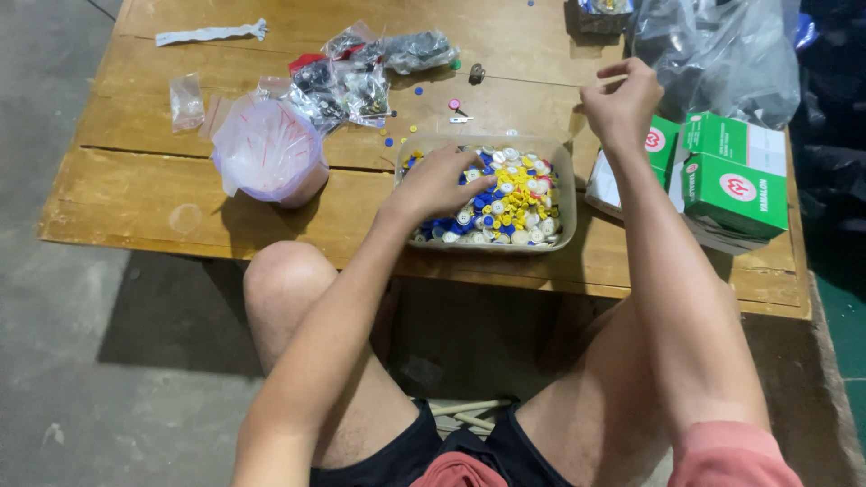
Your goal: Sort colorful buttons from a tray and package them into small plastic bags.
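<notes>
1. Under the left hand (442, 180), fingers spread, holding nothing: a clear tub (566, 185) heaped with blue, yellow and white buttons (514, 203).
2. Right hand (622, 104) hovers beyond the tub, fingertips pinched; what they hold, cannot tell.
3. Left of the fingers, a bag-lined cup (269, 149).

Worn, matt wooden table (135, 194); translucent plastic tub (566, 180) of glossy plastic buttons (514, 203); crinkled clear plastic bags (722, 54); smooth green cardboard boxes (735, 194)
</notes>
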